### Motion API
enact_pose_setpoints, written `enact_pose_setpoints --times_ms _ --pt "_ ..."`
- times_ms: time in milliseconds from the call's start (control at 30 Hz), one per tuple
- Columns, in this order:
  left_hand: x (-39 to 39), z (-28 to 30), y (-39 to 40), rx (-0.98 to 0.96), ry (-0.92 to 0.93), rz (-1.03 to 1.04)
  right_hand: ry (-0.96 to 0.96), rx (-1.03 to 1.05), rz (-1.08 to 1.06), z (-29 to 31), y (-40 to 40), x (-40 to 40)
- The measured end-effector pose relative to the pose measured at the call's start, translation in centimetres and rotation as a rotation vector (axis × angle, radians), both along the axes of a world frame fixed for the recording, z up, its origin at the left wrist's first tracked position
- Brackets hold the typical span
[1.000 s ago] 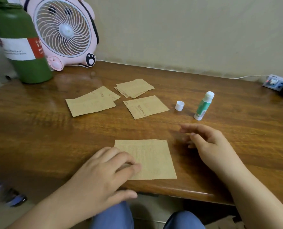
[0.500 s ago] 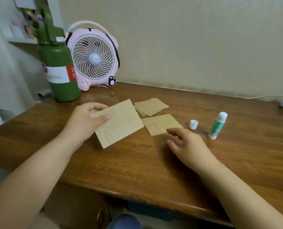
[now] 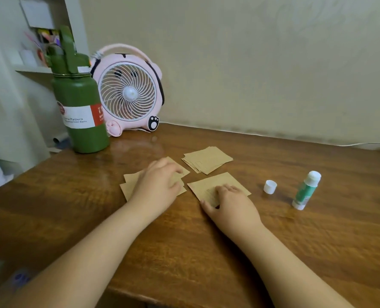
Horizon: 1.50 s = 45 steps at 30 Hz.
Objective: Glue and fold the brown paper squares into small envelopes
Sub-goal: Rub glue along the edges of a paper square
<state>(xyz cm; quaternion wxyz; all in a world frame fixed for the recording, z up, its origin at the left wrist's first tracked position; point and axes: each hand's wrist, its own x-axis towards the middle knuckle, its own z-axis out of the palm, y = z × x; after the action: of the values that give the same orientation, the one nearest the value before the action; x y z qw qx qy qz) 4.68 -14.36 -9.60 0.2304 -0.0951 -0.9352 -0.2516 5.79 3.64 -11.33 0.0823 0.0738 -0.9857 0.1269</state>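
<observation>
Soft, even indoor light, rather dim and warm; the glossy counter [image 3: 273, 230] shows a pale sheen near the fan [image 3: 129, 94], and short soft shadows sit beside the glue stick [image 3: 305, 191]. The wide lens bends the counter edge and wall line; the near forearms and lower left corner look blurred.

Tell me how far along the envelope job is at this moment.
Done: a few folded pieces lie piled under the left hand, which rests on them. In hand: the right hand has its fingers on a single brown paper square, seemingly taking it next. Left: a stack of squares waits behind. The glue stick stands uncapped, its cap beside it.
</observation>
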Motion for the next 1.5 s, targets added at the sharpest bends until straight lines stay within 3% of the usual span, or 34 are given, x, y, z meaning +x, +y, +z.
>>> enact_pose_setpoints --times_ms 167,367,467,567,700,833,900,967,1000,1067,1200,1333,1500 --pt "1.0 -0.6 4.5 0.270 -0.020 -0.048 0.076 0.082 0.045 1.5 1.4 2.1" --pt "1.9 -1.5 4.1 0.142 -0.123 -0.202 0.056 0.027 0.246 1.6 6.2 4.9" --pt "1.9 -1.4 4.3 0.123 -0.160 -0.256 0.144 0.161 0.342 1.3 8.1 6.2" --pt "2.3 -1.4 4.8 0.097 -0.147 -0.294 0.226 0.301 0.313 0.1 8.7 7.4" --pt "3.5 -1.6 6.1 0.034 -0.191 -0.557 0.127 0.255 0.262 -0.3 7.9 9.1" --pt "3.9 -2.9 7.2 -0.223 -0.174 -0.742 -0.315 -0.025 0.250 2.8 9.8 9.7" --pt "3.7 -3.1 7.0 -0.255 -0.186 -0.749 -0.171 -0.234 0.159 3.5 11.7 9.5" --pt "3.4 -3.0 6.9 -0.263 -0.231 -0.755 0.157 -0.385 -0.151 3.3 14.2 7.9" --pt "3.2 -2.8 7.0 -0.264 -0.256 -0.765 0.218 -0.421 -0.294 3.2 15.2 6.7" --pt "3.0 -2.1 7.5 -0.283 -0.291 -0.779 0.125 -0.495 -0.413 2.9 16.7 4.0" --pt "2.4 -0.6 9.6 -0.374 -0.238 -0.692 -0.081 -0.681 -0.320 1.8 16.4 0.9" --pt "1.7 0.1 12.1 -0.441 -0.147 -0.599 -0.020 -0.603 -0.264 1.0 16.2 0.4" --pt "1.1 -1.8 13.1 -0.321 -0.105 -0.573 0.057 -0.767 -0.147 1.6 17.2 1.9"
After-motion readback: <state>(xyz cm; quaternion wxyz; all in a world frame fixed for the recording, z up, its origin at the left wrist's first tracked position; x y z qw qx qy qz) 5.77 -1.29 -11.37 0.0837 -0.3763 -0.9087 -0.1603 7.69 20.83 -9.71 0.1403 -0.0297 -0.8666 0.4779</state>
